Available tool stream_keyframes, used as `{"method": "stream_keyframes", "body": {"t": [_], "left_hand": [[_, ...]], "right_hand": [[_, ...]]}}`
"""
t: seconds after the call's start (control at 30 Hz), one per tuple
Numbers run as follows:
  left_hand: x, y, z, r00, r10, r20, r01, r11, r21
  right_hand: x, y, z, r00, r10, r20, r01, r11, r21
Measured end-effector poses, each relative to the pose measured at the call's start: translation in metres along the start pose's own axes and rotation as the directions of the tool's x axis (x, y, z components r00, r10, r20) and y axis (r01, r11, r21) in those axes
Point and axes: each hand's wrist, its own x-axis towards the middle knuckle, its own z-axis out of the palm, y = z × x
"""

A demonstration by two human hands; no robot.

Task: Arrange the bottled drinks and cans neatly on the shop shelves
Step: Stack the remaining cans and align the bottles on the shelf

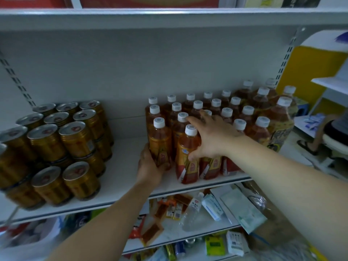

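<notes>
Several amber tea bottles with white caps stand in rows on the white shelf [124,166]. My left hand [150,166] grips the lower body of the front-left bottle [160,142]. My right hand [211,136] reaches over the group: its thumb wraps the front bottle [186,157], and its fingers spread across the caps behind. Gold cans [62,140], stacked two high, fill the shelf's left side.
Larger tea bottles [278,113] stand at the shelf's right end. The shelf below holds a clear bottle [192,210], boxes and packets in a loose jumble. Another shelf board runs overhead. At the far right, a person's sandalled foot [307,146] is on the floor.
</notes>
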Motion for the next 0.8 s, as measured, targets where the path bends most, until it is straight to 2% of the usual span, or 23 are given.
{"method": "stream_keyframes", "body": {"t": [0.27, 0.4, 0.57, 0.7, 0.8], "left_hand": [[0.013, 0.009, 0.006, 0.996, -0.052, 0.066, 0.052, 0.999, 0.009], [0.010, 0.015, -0.012, 0.976, -0.044, 0.215, 0.030, 0.997, 0.069], [-0.002, 0.022, -0.055, 0.931, -0.126, 0.343, 0.067, 0.981, 0.180], [-0.019, 0.042, -0.110, 0.934, -0.067, 0.350, -0.097, 0.897, 0.431], [-0.039, 0.060, -0.158, 0.955, 0.030, 0.293, -0.181, 0.846, 0.502]], "right_hand": [[-0.004, 0.000, 0.012, 0.992, -0.015, -0.123, 0.018, 1.000, 0.022], [-0.005, 0.002, 0.010, 0.994, -0.028, -0.107, 0.027, 1.000, -0.012], [-0.008, -0.001, -0.001, 0.999, -0.001, -0.036, 0.000, 1.000, -0.026], [-0.008, -0.021, -0.025, 0.995, 0.083, 0.051, -0.082, 0.996, -0.027], [-0.005, -0.058, -0.047, 0.999, 0.050, -0.004, -0.050, 0.999, -0.013]]}}
